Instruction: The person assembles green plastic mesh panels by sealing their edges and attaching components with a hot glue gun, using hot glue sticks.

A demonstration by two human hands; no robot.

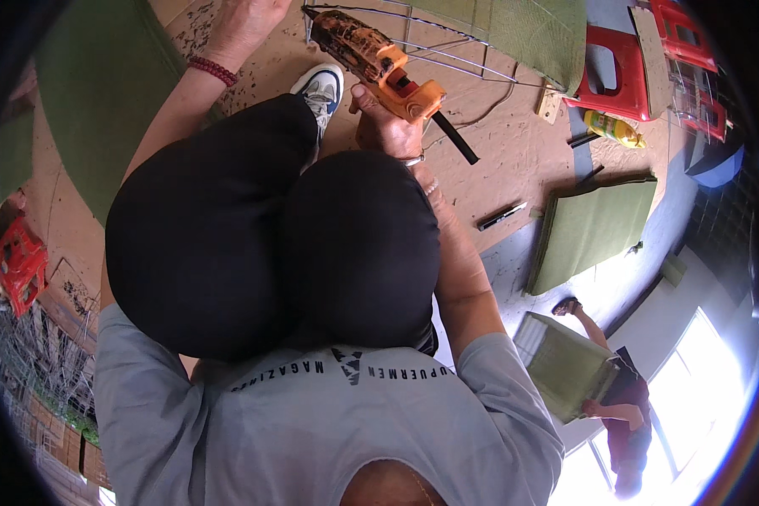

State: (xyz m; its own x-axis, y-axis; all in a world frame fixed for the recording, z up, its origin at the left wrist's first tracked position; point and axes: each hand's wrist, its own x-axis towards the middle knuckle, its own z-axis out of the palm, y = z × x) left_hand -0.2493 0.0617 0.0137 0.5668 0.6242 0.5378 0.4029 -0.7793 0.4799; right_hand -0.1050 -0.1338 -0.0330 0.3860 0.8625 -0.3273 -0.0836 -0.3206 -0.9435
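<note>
My right hand [388, 131] is wrapped round an orange glue gun [392, 72] whose front is coated in dark grime. A black glue stick [455, 137] pokes out of its rear, and its dark nozzle points up and left. At the top edge, my left hand [249, 15] is partly cut off, so its fingers are mostly hidden; a dark red beaded bracelet [212, 71] circles that wrist. Beside the nozzle lies a frame of thin metal wire [460, 57], with green fabric [523, 29] over its far part.
Large green fabric [101, 93] spreads at left. To the right are red stools [611, 72], a yellow bottle [616, 129], a black pen-like tool [502, 216] and folded green fabric [594, 232]. Another person [628, 405] holds a green box-shaped piece [565, 363] at lower right.
</note>
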